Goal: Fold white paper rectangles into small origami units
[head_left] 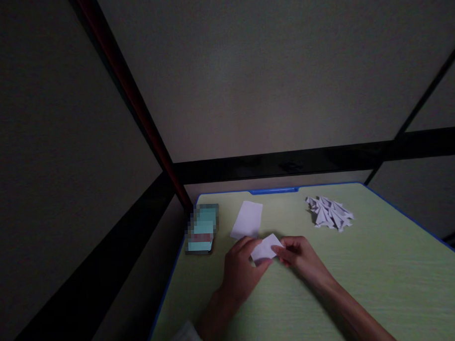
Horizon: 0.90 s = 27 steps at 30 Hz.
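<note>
Both hands are meeting over the table [365,280], somewhat toward its left edge, and between them they are gripping a small white paper [266,247]. The left hand [240,269] is pinching the paper's near left side, with its fingers curled over the top. The right hand [301,257] is pinching the paper's right end, its fingertips bent in toward it. The paper is looking folded, with a slanting upper edge, and it is sitting low over the table between the two hands. Whether it is touching the surface I cannot tell.

Just beyond the paper, toward the far edge, a flat white sheet [247,219] is lying on the table, its near corner partly hidden behind the left hand's fingers. Toward the far right corner a pile [329,212] of folded white pieces, pointed like darts, is lying well apart from the hands. At the left edge, near the far left corner, a phone [202,228] is lying screen up and seemingly reaching slightly over the rim, and its lit screen is blurred. The table is showing a green top with a blue rim, and a blue tab [273,191] is sitting at the middle of the far edge. A pale cuff [184,338] is showing on the left wrist at the near edge.
</note>
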Tool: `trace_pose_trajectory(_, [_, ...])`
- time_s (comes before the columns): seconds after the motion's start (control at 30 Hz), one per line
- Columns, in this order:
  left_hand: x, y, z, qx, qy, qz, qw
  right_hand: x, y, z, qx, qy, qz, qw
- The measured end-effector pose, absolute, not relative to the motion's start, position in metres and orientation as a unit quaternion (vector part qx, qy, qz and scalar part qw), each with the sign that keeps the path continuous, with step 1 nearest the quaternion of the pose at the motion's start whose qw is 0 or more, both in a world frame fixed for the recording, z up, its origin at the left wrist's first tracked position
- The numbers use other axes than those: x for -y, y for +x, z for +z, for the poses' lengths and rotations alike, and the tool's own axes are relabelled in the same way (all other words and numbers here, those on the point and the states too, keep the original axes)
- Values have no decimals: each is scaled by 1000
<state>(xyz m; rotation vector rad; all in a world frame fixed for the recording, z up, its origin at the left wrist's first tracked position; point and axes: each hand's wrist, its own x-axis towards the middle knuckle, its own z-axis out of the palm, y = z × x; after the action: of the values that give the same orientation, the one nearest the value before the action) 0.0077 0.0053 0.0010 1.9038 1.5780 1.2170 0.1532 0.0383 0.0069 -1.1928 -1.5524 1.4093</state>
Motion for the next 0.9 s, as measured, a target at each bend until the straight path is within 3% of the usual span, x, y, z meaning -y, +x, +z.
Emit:
trace_pose_trajectory(0.33, [-10, 8, 6, -498, 547, 457, 493, -35, 155, 18, 602, -365, 587, 399])
trace_pose_trajectory(0.63, [-14, 7, 2, -465, 484, 478, 567, -40, 165, 21, 604, -383, 586, 382])
trace_pose_trajectory(0.9, [-15, 4, 1, -467, 461, 494, 570, -40, 165, 24, 572, -404, 587, 405])
